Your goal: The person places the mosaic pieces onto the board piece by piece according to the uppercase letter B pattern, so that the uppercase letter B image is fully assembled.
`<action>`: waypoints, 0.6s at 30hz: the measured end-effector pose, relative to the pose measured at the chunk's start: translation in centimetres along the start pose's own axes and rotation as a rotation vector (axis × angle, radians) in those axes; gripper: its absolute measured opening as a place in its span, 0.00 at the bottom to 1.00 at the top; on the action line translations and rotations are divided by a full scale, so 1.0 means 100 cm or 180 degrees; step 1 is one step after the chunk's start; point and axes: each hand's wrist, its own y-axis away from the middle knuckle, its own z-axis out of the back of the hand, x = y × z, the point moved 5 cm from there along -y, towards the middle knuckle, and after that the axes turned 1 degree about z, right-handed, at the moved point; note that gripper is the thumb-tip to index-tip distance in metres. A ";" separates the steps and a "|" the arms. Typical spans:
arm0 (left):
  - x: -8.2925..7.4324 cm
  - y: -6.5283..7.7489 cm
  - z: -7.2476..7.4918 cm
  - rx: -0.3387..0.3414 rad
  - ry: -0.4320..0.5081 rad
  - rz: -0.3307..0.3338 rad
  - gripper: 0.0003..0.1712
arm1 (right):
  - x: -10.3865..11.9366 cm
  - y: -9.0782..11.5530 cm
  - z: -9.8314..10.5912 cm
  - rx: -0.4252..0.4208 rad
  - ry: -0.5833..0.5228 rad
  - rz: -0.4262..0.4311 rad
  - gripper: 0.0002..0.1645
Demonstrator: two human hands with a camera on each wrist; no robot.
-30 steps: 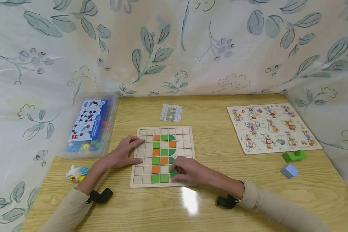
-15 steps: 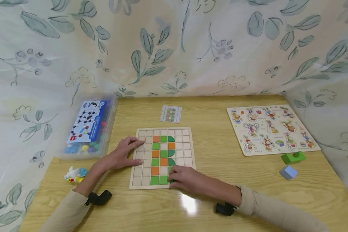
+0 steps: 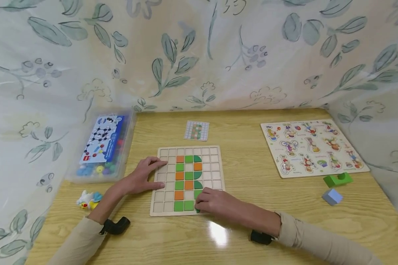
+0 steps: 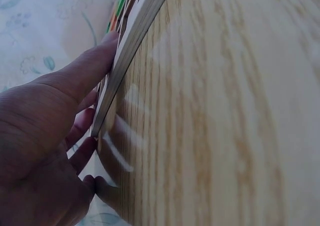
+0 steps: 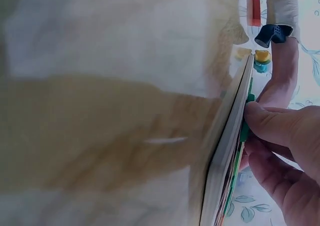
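Note:
A square wooden grid board (image 3: 172, 214) lies on the table, with green and orange square tiles and dark green quarter-round tiles set in its middle columns. My left hand (image 3: 142, 179) rests on the board's left edge, thumb and fingers spread apart. Over the lower part of the pattern, my right hand (image 3: 220, 203) pinches a dark green tile (image 5: 245, 128) between thumb and finger, at the right end of the bottom tiled row. Most of that tile is hidden by the hand in the head view. Behind the board lies a small printed pattern card (image 3: 197, 130).
A clear plastic case (image 3: 103, 147) of coloured balls stands at the back left, with a small toy figure (image 3: 88, 200) before it. To the right lie a wooden picture puzzle (image 3: 313, 147), a green block (image 3: 338, 179) and a blue block (image 3: 332, 197).
My right hand has moved slightly down and toward me with the dark green tile, lowering it to the bottom row. The left hand stays on the board's edge.

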 end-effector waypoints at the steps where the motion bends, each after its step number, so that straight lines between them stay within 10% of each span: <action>1: 0.000 0.000 0.000 0.0002 0.0003 0.0003 0.42 | 0.000 0.000 0.000 0.0013 0.0037 0.0012 0.08; 18: 0.000 0.000 0.001 0.0015 0.0012 0.0022 0.41 | 0.006 -0.006 0.004 -0.0025 0.0543 0.0114 0.02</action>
